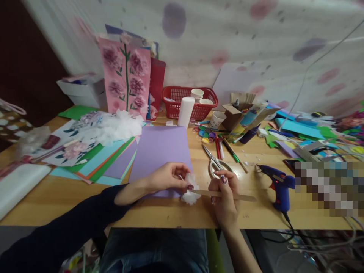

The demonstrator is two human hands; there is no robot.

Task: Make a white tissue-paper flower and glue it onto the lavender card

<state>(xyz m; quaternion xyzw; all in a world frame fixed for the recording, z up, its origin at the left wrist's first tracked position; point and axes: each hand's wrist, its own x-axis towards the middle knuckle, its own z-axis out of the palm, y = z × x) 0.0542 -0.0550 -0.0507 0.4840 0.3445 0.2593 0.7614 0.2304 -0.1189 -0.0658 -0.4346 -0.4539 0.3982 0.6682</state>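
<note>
My left hand (167, 177) pinches a crumpled piece of white tissue paper (191, 198) over the lower right edge of a purple sheet (163, 148). A dark red fingernail shows against the white tissue. In my right hand (226, 195) is a flat wooden stick (244, 197), gripped between thumb and fingers and lying almost level. The stick's left tip reaches the tissue, though whether it presses on it I cannot tell. Just beyond my right hand lie scissors (212, 156) with pale handles, partly hidden by the fingers.
A blue glue gun (280, 185) with a cord lies at the right. White tissue tufts (119, 127) and coloured sheets (93, 163) cover the left. Behind are a red basket (173, 108), a white roll (186, 112), a paper cup (217, 119) and a pink flower picture (113, 72).
</note>
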